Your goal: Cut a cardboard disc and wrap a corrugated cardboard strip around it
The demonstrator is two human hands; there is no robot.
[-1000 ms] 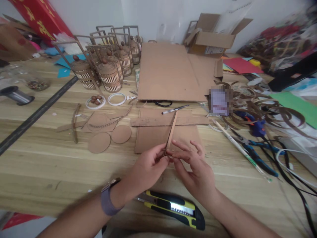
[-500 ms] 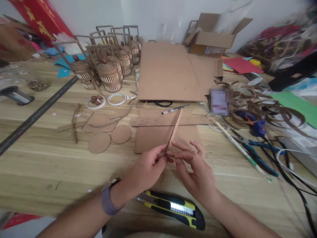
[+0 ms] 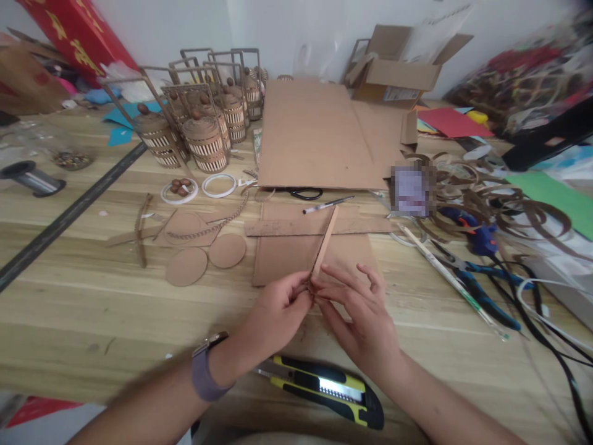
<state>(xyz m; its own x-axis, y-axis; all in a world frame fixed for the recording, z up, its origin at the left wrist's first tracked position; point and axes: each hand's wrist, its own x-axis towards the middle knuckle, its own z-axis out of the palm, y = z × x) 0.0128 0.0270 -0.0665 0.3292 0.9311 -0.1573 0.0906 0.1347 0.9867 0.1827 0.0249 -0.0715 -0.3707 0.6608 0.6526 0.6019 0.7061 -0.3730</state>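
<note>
A narrow strip of corrugated cardboard (image 3: 325, 242) slants up and away from my fingers, its ridged edge showing. My left hand (image 3: 282, 309) is closed, pinching the strip's near end between thumb and fingers. At the same end, my right hand (image 3: 359, 306) has its thumb and index finger pressed together on the strip, with the other fingers raised and spread. The exact grip on the near end is partly hidden by the fingers. Under the strip lie a long cardboard piece (image 3: 278, 228) and a flat cardboard sheet (image 3: 278, 259). A pen (image 3: 328, 205) rests just beyond.
A yellow and black utility knife (image 3: 324, 389) lies at the near edge. Cardboard discs (image 3: 186, 267) are at left, small woven lanterns (image 3: 204, 145) behind them. Pliers (image 3: 482, 284), a glue gun (image 3: 472, 230) and coiled brown strips (image 3: 528, 207) crowd the right. A large cardboard sheet (image 3: 315, 136) lies behind.
My right hand has moved slightly left, bringing its thumb and index finger together at the strip's near end. The strip has turned a little, its far tip shifting left and nearer.
</note>
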